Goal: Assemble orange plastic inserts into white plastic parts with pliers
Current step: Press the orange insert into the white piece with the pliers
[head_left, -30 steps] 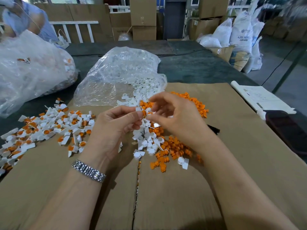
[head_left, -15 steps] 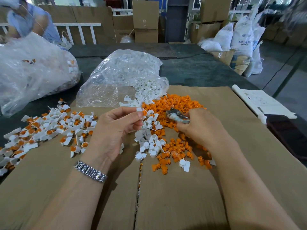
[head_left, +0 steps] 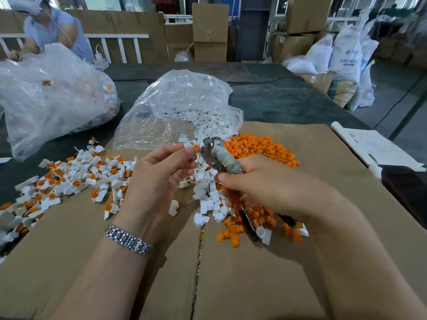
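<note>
Orange against white, right at my fingertips: my left hand (head_left: 159, 179) pinches one white part (head_left: 188, 144) between thumb and forefinger, with an orange insert (head_left: 196, 148) sitting at its end, raised off the table so the tool can get at it. My right hand (head_left: 265, 185) is wrapped round the pliers (head_left: 218, 155), fingers curled on the handles, the taped metal head tipped up and left, touching or just short of the insert. Whether the jaws have closed on it, I can't tell from here. My guess is this is the squeeze that seats the insert.

Everything's laid out for short reaches. Loose white parts (head_left: 208, 195) spill out of the clear bag (head_left: 175, 107) straight ahead, and the heap of orange inserts (head_left: 256, 146) sits just to its right, beside my tool hand. Finished pieces (head_left: 76, 179), white with orange showing, are spread off to my left, on the side of the hand that holds the work. It all rests on a cardboard sheet (head_left: 254, 285), probably there to spare the dark tabletop.
</note>
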